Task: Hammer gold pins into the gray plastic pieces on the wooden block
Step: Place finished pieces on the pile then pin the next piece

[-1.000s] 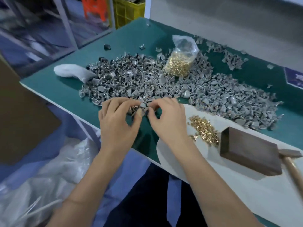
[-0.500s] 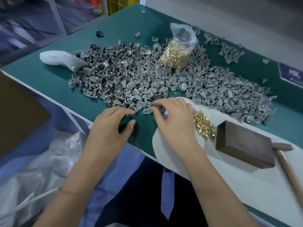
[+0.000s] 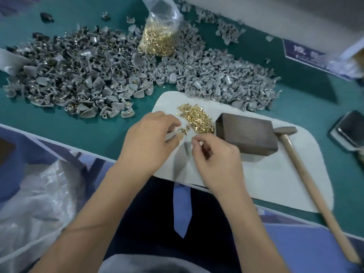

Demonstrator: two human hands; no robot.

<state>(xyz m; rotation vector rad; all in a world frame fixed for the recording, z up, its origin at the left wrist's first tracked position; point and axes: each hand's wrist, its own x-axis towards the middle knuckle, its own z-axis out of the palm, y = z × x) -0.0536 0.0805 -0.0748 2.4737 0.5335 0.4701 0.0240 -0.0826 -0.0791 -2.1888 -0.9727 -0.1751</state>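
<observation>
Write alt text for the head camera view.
A person's left hand and right hand work beside a loose heap of small gold pins on a white mat. A dark wooden block and wooden-handled hammer lie unused right of them; gray plastic pieces cover the green table behind.

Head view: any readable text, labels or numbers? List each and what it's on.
Blue sign at the table's far right edge: white characters, too blurred to read.
Pin bag, block, hammer, dark pad: no text visible.
Nothing legible in this view.
</observation>
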